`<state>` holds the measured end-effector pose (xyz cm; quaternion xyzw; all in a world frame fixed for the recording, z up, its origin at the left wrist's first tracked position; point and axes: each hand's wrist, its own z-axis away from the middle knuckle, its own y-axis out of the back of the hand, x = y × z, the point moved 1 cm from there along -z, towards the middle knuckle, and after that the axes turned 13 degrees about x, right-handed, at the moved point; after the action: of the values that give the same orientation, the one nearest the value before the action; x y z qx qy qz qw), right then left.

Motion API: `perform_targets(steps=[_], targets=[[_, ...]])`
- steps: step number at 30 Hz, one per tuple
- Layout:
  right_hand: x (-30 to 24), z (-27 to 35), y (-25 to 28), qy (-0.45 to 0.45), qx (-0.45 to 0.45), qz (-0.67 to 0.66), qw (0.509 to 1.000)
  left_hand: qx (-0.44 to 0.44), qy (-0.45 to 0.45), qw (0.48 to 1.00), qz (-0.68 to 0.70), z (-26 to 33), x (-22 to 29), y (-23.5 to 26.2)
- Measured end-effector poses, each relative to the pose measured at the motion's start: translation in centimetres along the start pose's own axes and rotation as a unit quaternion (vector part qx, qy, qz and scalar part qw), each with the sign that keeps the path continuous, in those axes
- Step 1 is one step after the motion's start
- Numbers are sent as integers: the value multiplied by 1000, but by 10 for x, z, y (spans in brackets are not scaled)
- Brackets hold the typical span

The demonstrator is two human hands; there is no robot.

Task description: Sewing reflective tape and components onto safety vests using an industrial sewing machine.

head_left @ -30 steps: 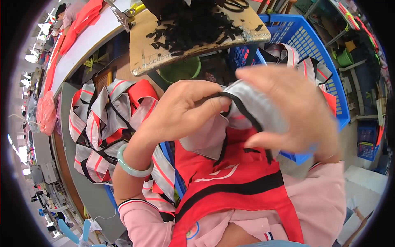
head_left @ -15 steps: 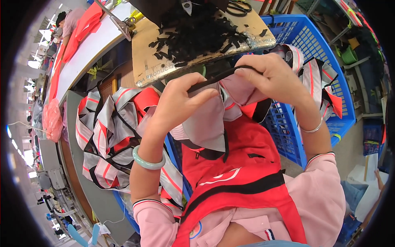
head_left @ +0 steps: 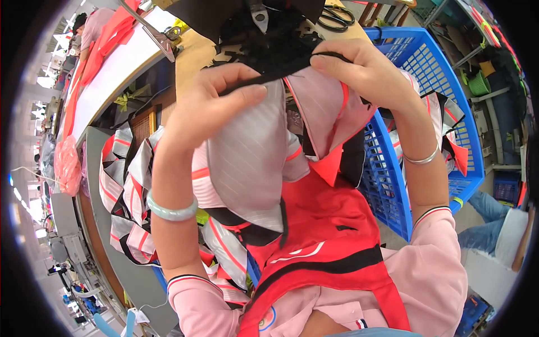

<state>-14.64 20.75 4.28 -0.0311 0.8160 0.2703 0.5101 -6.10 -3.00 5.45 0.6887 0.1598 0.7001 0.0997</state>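
A grey fabric piece [head_left: 247,151] with pale stripes, coral piping and a black band [head_left: 281,76] along its top edge hangs between my hands. My left hand [head_left: 210,104] pinches the band at its left part, thumb on top. My right hand [head_left: 365,73] pinches its right end between thumb and fingers. The band is stretched across, just in front of a pointed metal tool tip [head_left: 259,19] on a dark machine part. Black fabric scraps [head_left: 264,48] are heaped under that tip, partly behind the band. The lower folds of the piece hang over my red apron [head_left: 331,224].
On the left lies a pile of similar grey and coral pieces [head_left: 132,196]. A blue plastic basket [head_left: 393,191] with more pieces stands on the right. Black-handled scissors [head_left: 337,18] lie on the board [head_left: 193,53] behind my hands. A person's legs [head_left: 485,227] show at far right.
Both hands have moved away from me, carrying the fabric piece up toward the metal tip. The band now covers part of the scraps, and more of the grey fabric is spread out.
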Motion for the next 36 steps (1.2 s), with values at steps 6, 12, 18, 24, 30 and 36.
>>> perform_targets(steps=[6,12,18,24,30,36], targets=[[23,-22,-8,-67,17,29,997,-1,73,997,31,-39,-11,11],[37,-37,-16,-63,43,9,997,25,108,993,41,-62,-25,17],[34,-46,-15,-118,20,47,992,1,138,988,66,-74,-29,19],[42,-52,-18,-97,21,40,994,23,131,989,57,-78,-30,20],[39,-51,-16,-89,47,40,994,39,122,991,38,-77,-25,17],[30,-54,-15,-108,33,74,991,30,127,989,72,-78,-30,21]])
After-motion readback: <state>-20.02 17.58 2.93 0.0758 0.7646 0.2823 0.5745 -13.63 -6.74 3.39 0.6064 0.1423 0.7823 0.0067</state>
